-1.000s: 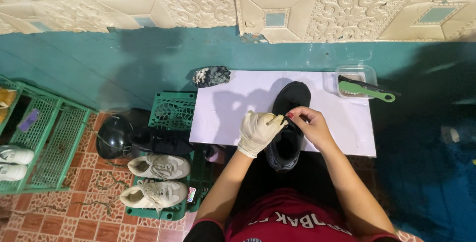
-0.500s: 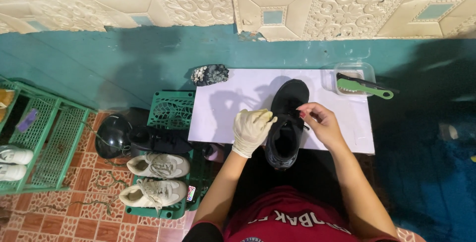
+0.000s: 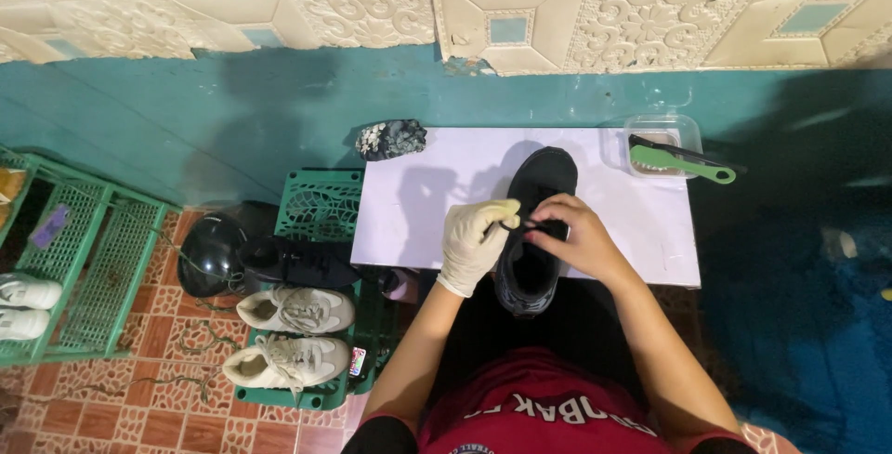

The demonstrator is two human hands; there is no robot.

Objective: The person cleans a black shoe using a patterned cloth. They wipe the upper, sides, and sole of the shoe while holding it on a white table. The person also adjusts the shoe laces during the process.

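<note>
Left hand (image 3: 476,245), in a pale glove, sat just below frame centre with fingers curled together, thumb and forefinger pinching a thin dark lace end over the shoe's throat. Right hand (image 3: 573,238), bare, lay touching the other side of the same opening, fingers bent inward and closed on the lace or eyelet area; exactly what it gripped could not be made out. Both hands met over the black shoe (image 3: 537,222), which lay at centre frame with its toe pointing to the upper edge and its heel hanging off the near edge of the white board (image 3: 437,203), probably so the opening faced the person and both sides of the lacing could be reached alike. The board gave a plain light ground under the dark shoe. At its upper left corner rested a crumpled dark cloth (image 3: 391,138); at its upper right a clear plastic tub (image 3: 660,129) with a green-handled brush (image 3: 683,158) laid across it, both apart from the hands but within reach. Left of the board, a green crate (image 3: 321,203) held a pair of off-white sneakers (image 3: 293,333) in the lower left, beside a black helmet (image 3: 212,251). At far left, a green wire rack (image 3: 93,259) held more white shoes.
</note>
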